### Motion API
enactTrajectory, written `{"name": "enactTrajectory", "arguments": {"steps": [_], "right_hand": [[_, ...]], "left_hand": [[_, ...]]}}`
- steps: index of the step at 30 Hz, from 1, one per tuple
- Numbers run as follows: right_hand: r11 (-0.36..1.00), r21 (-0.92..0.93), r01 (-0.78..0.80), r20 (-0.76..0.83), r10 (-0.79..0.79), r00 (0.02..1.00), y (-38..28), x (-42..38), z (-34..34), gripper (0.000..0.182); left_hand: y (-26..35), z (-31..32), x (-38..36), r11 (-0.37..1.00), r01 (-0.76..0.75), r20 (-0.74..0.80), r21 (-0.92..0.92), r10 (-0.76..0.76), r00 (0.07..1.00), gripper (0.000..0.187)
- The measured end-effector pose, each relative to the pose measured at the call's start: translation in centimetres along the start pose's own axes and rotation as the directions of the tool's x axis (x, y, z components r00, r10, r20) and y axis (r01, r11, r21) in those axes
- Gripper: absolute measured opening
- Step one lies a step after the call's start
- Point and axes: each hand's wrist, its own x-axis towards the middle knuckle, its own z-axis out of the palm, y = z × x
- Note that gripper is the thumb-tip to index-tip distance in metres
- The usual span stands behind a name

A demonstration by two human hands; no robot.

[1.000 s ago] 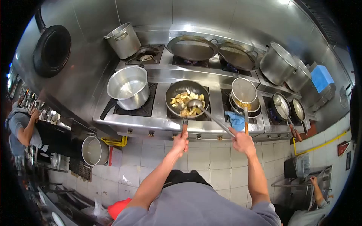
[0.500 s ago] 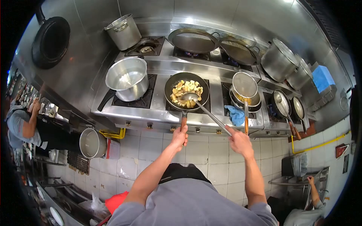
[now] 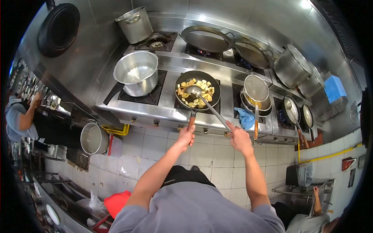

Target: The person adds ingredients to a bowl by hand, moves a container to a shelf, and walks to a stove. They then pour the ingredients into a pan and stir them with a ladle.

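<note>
My left hand [image 3: 186, 136] is closed around the wooden handle of a dark frying pan [image 3: 212, 77] on a front burner. In the pan lie pale yellow and browned food chunks [image 3: 204, 84], spread across its bottom. My right hand [image 3: 239, 138] grips the end of a long metal ladle [image 3: 215, 111]. The ladle's bowl rests among the chunks, left of the pan's middle. Just right of the pan, a strainer with a wooden handle [image 3: 256, 87] sits over another pan, beside a blue cloth [image 3: 244, 118].
A pressure-cooker-like pot [image 3: 143, 83] stands on the left burner. Behind are a tall pot [image 3: 136, 27], two wide pans [image 3: 206, 40] and large pots [image 3: 291, 68]. Smaller pans [image 3: 289, 112] sit at right. One person [image 3: 21, 120] stands at left, another [image 3: 311, 222] at lower right.
The ladle's bowl has moved up and left within the pan, and the chunks are more spread out. Both hands keep their grips while the whole view has shifted slightly.
</note>
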Motion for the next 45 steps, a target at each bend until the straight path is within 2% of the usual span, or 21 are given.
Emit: {"name": "enactTrajectory", "arguments": {"steps": [6,9,11,15,17,18,20,22,25,26,28,29,32,34,36,38,39,40,42,43,45], "right_hand": [[0.994,0.097,-0.058,-0.037,0.061,0.997,-1.2,0.1,-0.2,0.056],[1.000,-0.008,0.023,0.017,-0.023,1.000,-0.9,-0.9,-2.0,0.054],[0.999,-0.021,-0.026,0.091,0.027,0.995,0.1,-2.5,-3.3,0.054],[0.990,-0.017,-0.137,0.097,0.138,0.986,0.9,-2.9,-1.8,0.055],[0.984,0.133,-0.123,0.002,0.123,0.992,1.8,-2.6,0.4,0.055],[0.984,0.133,-0.118,-0.001,0.119,0.993,1.6,-2.6,0.6,0.055],[0.958,0.231,-0.173,-0.065,0.193,0.979,1.1,-3.3,1.4,0.053],[0.937,0.281,-0.206,-0.076,0.235,0.969,0.9,-2.1,3.6,0.050],[0.844,0.513,-0.157,-0.035,0.203,0.979,0.5,0.5,6.2,0.051],[0.842,0.516,-0.157,-0.042,0.207,0.977,0.5,0.8,5.3,0.051],[0.947,0.306,-0.093,0.068,0.075,0.995,0.0,0.4,2.5,0.051],[0.980,0.176,-0.095,0.092,0.080,0.993,0.4,-0.2,0.7,0.051],[0.996,0.075,-0.054,0.104,0.046,0.993,2.1,-2.3,-4.3,0.049],[0.997,0.064,-0.049,0.040,0.047,0.998,3.8,-2.2,-4.4,0.048],[0.996,0.061,-0.068,-0.007,0.069,0.998,4.4,-3.0,-3.2,0.047],[0.987,0.156,-0.035,-0.071,0.047,0.996,4.9,-2.9,-3.0,0.045],[0.980,0.139,-0.145,0.037,0.141,0.989,3.7,-3.6,-5.1,0.044],[0.979,0.143,-0.148,0.031,0.145,0.989,3.5,-4.3,-6.6,0.044],[0.944,0.315,-0.095,0.092,0.070,0.993,3.5,-5.9,-8.7,0.044],[0.936,0.284,-0.210,0.238,0.143,0.961,3.0,-5.8,-10.0,0.044],[0.937,0.305,-0.172,0.224,0.104,0.969,4.2,-6.0,-8.3,0.045]], "left_hand": [[0.0,-0.3,-0.1,1.000,-0.005,0.010,0.001,0.005,1.000,0.030],[0.1,-0.5,0.1,1.000,-0.005,0.011,-0.019,0.005,1.000,0.029],[0.3,-0.8,0.3,1.000,-0.005,0.011,-0.015,0.005,1.000,0.030],[0.1,-0.4,0.1,1.000,-0.006,-0.016,-0.015,0.006,1.000,0.031],[-0.1,0.9,-1.6,1.000,-0.003,-0.032,-0.004,0.003,0.999,0.032],[-0.2,1.2,-2.3,1.000,0.015,-0.059,0.004,-0.015,0.998,0.032],[-1.1,0.6,-1.4,1.000,0.030,-0.054,0.005,-0.030,0.998,0.032],[-1.6,0.8,-0.5,1.000,0.002,-0.086,0.004,-0.002,0.996,0.032],[-1.3,2.9,-2.5,1.000,-0.007,-0.092,-0.018,0.005,0.996,0.030],[-1.2,2.8,-1.9,1.000,-0.011,-0.087,-0.010,0.010,0.996,0.030],[-1.4,1.9,-0.4,0.999,-0.042,-0.063,-0.029,0.040,0.997,0.031],[-1.2,1.6,-0.5,0.999,-0.036,-0.059,-0.024,0.035,0.998,0.031],[0.6,1.7,-0.6,0.999,-0.023,-0.070,-0.043,0.020,0.997,0.029],[0.4,1.9,-1.5,0.998,0.047,-0.039,-0.042,-0.048,0.998,0.029],[0.3,2.0,-0.7,0.996,0.030,0.009,-0.078,-0.030,1.000,0.025],[0.8,2.3,0.5,0.993,0.039,0.000,-0.109,-0.040,0.999,0.020],[1.8,2.8,-1.2,0.987,0.072,0.005,-0.144,-0.072,0.997,0.017],[2.3,3.0,-1.8,0.988,0.069,0.007,-0.136,-0.069,0.998,0.017],[2.0,2.8,-2.8,0.985,0.166,0.112,-0.036,-0.161,0.981,0.017],[2.1,2.7,-1.8,0.981,0.175,0.115,-0.086,-0.165,0.980,0.017],[2.7,2.9,-0.9,0.983,0.154,0.102,-0.103,-0.144,0.984,0.018]]}}
